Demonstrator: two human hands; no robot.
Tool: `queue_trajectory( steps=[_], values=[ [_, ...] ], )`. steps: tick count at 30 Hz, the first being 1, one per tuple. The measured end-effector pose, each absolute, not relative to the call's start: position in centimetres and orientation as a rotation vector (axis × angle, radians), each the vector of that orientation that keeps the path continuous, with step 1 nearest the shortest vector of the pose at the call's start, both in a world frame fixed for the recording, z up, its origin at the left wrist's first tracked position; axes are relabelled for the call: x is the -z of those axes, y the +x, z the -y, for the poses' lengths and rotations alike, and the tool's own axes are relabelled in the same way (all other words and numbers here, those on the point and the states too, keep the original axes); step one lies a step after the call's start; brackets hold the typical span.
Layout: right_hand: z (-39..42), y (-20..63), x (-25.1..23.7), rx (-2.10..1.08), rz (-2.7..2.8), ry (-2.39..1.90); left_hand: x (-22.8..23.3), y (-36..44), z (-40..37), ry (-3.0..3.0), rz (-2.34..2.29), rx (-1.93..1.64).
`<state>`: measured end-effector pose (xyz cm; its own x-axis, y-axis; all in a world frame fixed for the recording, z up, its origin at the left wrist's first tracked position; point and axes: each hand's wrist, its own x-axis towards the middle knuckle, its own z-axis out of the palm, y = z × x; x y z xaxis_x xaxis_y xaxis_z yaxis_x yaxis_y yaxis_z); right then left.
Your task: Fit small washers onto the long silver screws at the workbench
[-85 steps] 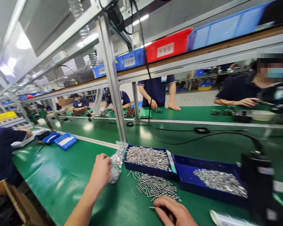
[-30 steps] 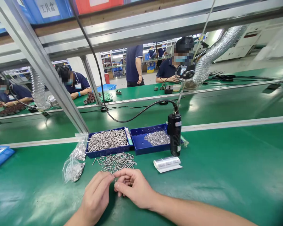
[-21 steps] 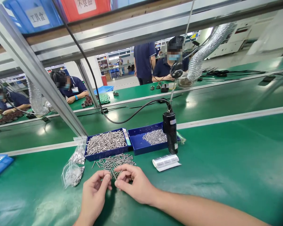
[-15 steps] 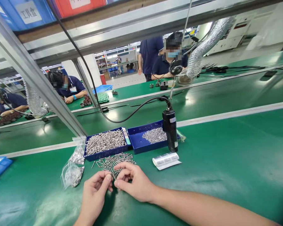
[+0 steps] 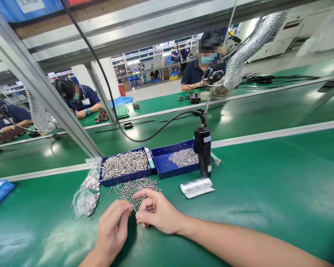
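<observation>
A clear bag (image 5: pixel 85 202) of small metal parts lies at the left on the green table (image 5: pixel 267 193). The left hand (image 5: pixel 111 231) and right hand (image 5: pixel 156 212) meet fingertip to fingertip, pinched on one thin screw (image 5: pixel 134 208), just before the loose screw pile (image 5: pixel 135 187) and two blue trays (image 5: pixel 167 170).

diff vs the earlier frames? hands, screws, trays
2.8 s ago the left hand was at the clear plastic bag of screws and the right hand lay flat by the loose pile of silver screws. Now both meet in front of that pile, fingertips pinching one thin screw between them. The two blue plastic trays, the black hanging screwdriver and the white roll stayed put.
</observation>
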<state>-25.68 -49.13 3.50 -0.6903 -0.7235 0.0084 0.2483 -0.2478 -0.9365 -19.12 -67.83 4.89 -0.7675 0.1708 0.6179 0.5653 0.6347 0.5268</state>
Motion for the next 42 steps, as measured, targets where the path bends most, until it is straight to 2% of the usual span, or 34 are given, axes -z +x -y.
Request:
queue_trajectory(
  steps=[11,14,18,22,26,29,32,42],
  values=[
    [49.0,-24.4,-3.2,2.027,-1.690,-0.823,-4.7,-18.7,68.0,-0.758,2.169,0.742],
    [48.8,-24.5,-3.4,2.013,-1.801,-0.869,-4.8,-18.7,67.9,-0.749,2.166,0.770],
    [48.8,-24.9,-3.5,2.021,-1.921,-0.905,-4.6,-18.6,67.7,-0.628,2.211,1.070],
    [48.7,-25.3,-3.6,2.025,-1.960,-0.922,-4.4,-18.9,67.5,-0.126,2.210,1.592],
    [48.3,-25.5,-3.7,1.800,-2.238,-1.318,-4.4,-20.0,68.1,0.337,2.068,1.962],
    [48.0,-25.4,-3.5,1.489,-2.449,-1.653,-4.8,-20.8,69.0,0.441,1.895,2.081],
    [47.9,-25.3,-3.1,1.241,-2.665,-1.660,-5.2,-21.3,70.0,0.520,1.726,2.128],
    [48.0,-25.7,-3.3,1.078,-2.676,-1.449,-4.8,-20.8,69.4,0.581,1.711,2.314]
  ],
)
